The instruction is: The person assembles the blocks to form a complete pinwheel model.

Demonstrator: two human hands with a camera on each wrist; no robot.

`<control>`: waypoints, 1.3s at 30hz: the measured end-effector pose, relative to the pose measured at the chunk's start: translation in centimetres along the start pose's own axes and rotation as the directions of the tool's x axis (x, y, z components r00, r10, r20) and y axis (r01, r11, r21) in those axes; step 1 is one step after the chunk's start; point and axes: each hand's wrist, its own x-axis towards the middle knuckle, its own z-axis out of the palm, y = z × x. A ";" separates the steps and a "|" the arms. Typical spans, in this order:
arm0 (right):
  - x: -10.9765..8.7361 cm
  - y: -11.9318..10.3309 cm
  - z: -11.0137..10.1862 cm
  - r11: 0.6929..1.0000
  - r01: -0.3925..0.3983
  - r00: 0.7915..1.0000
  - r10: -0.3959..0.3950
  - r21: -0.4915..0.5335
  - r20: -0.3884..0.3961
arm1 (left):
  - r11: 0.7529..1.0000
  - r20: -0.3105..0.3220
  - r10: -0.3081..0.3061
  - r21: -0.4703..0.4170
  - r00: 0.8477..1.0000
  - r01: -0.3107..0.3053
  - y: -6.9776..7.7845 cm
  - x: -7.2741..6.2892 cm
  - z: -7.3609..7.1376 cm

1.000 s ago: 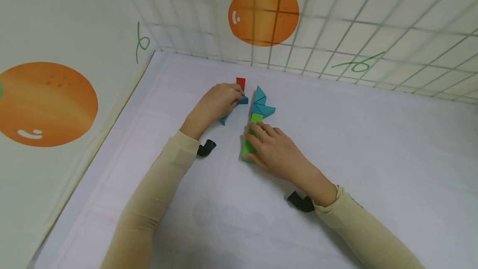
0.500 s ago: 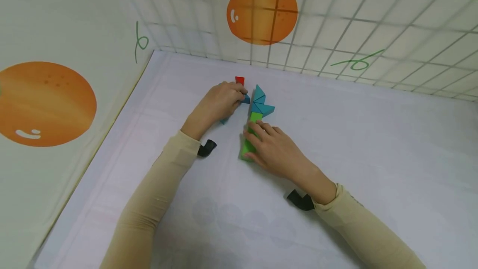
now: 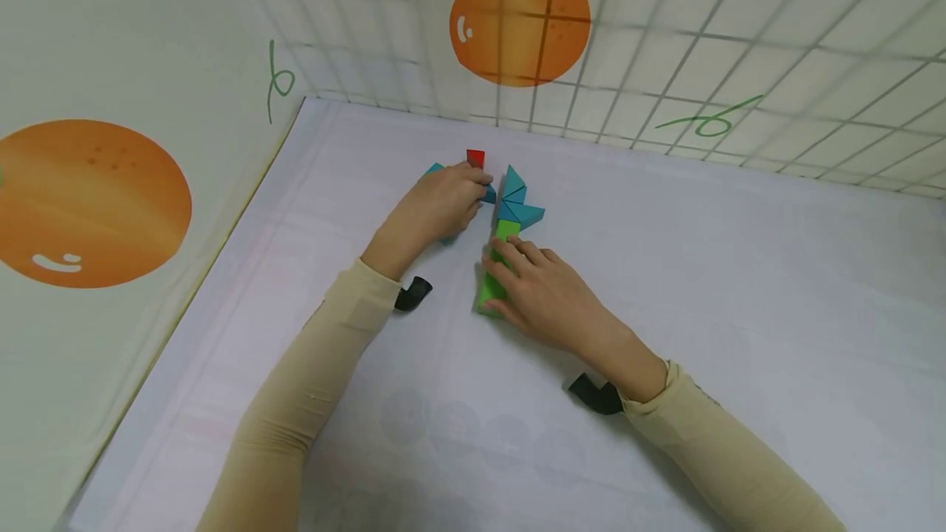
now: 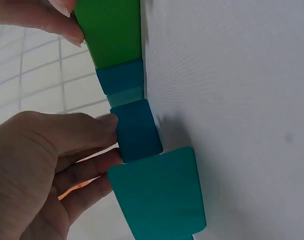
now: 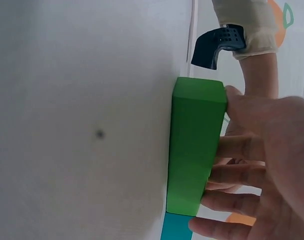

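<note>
My left hand (image 3: 443, 202) pinches a blue block (image 4: 137, 131) between thumb and fingers, just left of the blue triangular blocks (image 3: 515, 205). A larger teal block (image 4: 159, 195) sits against it in the left wrist view. Beyond the fingers a red block (image 3: 475, 158) shows, partly covered by the hand. A blue corner (image 3: 436, 167) peeks out behind the knuckles. My right hand (image 3: 550, 295) rests on a long green block (image 5: 195, 150), fingers along its face and thumb at the near end. The green strip joins the blue triangles at its far end.
A black curved piece sits at each wrist, the left one (image 3: 414, 294) and the right one (image 3: 594, 395). White cloth (image 3: 724, 269) covers the table. Behind it rises a wire grid (image 3: 665, 97) with an orange fruit print (image 3: 521, 23).
My left hand has shifted slightly right with the blue block, closer to the blue triangles. A blue corner now shows behind its knuckles. The right hand stays on the green block.
</note>
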 end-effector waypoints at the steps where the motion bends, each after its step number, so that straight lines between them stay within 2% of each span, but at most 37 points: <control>1: 0.0 0.0 0.0 1.000 0.002 1.000 -0.002 -0.001 -0.002 | 1.000 -0.001 -0.002 0.005 1.000 0.002 0.1 0.0 0.0; 7: 0.0 0.1 0.0 1.000 0.009 1.000 -0.009 -0.006 -0.009 | 1.000 -0.030 0.003 0.011 1.000 -0.003 0.2 -0.2 0.1; 14: 0.0 0.1 0.0 1.000 0.008 1.000 -0.008 -0.001 -0.009 | 1.000 0.029 -0.011 0.007 1.000 0.011 0.5 0.0 0.1; 26: 0.0 0.2 0.2 1.000 0.008 1.000 -0.008 0.006 -0.008 | 1.000 0.055 -0.013 -0.021 0.998 0.014 0.5 0.0 0.0; 28: 0.0 0.2 0.2 1.000 0.009 1.000 -0.009 0.006 -0.008 | 1.000 0.049 -0.010 -0.024 0.999 0.012 0.4 0.0 0.1; 35: 0.0 0.2 0.2 1.000 0.004 1.000 -0.004 0.010 0.002 | 0.999 -0.048 0.047 0.016 0.998 -0.046 0.3 -0.1 0.4; 39: 0.0 0.2 0.1 1.000 0.001 1.000 -0.001 0.007 0.006 | 0.999 -0.034 0.051 0.014 0.998 -0.051 0.3 -0.2 0.4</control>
